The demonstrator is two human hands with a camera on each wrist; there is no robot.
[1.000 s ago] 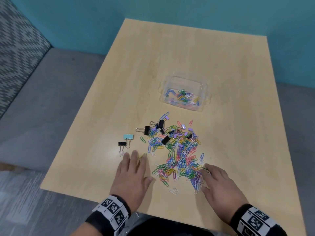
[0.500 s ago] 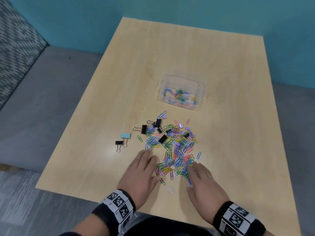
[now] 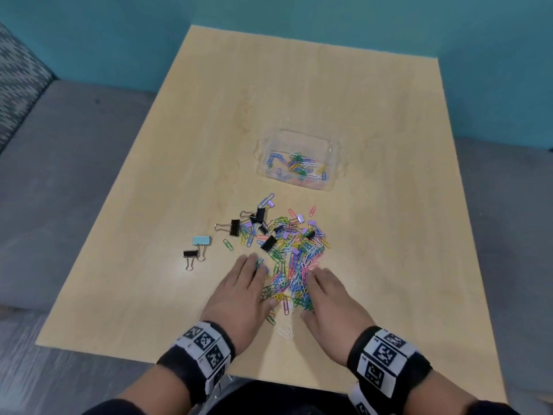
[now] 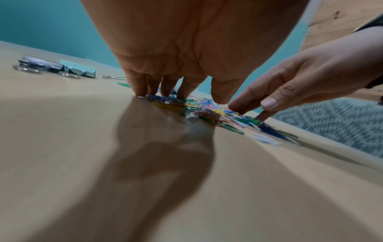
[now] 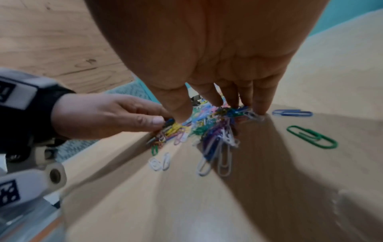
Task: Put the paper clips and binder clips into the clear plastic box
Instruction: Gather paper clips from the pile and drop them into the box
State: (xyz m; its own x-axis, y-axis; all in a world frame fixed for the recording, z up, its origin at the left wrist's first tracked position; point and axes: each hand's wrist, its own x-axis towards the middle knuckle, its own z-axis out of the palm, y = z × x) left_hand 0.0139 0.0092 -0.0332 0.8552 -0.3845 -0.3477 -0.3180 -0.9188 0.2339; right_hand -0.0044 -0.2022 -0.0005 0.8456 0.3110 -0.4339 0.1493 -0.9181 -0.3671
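Observation:
A pile of coloured paper clips (image 3: pixel 294 265) with small black and lilac binder clips mixed in lies mid-table. My left hand (image 3: pixel 244 284) and right hand (image 3: pixel 332 295) flank its near end, straight fingers pressing clips against the wood. In the left wrist view the left hand's fingertips (image 4: pixel 182 93) touch the pile's edge; in the right wrist view the right hand's fingertips (image 5: pixel 230 101) rest on clips (image 5: pixel 215 131). The clear plastic box (image 3: pixel 332 145) stands beyond the pile and holds several paper clips. A light-blue binder clip (image 3: pixel 201 241) and a black binder clip (image 3: pixel 190 254) lie apart at the left.
The wooden table (image 3: pixel 329 85) ends just before my wrists; two white paper clips (image 3: pixel 285 332) lie near that edge. A loose green clip (image 5: pixel 313 136) and a blue clip (image 5: pixel 293 113) sit right of my right hand. A grey sofa (image 3: pixel 59 175) borders the left side.
Both hands have slid inward toward each other and a little forward, squeezing the near part of the pile into a narrower heap. Nothing has been lifted.

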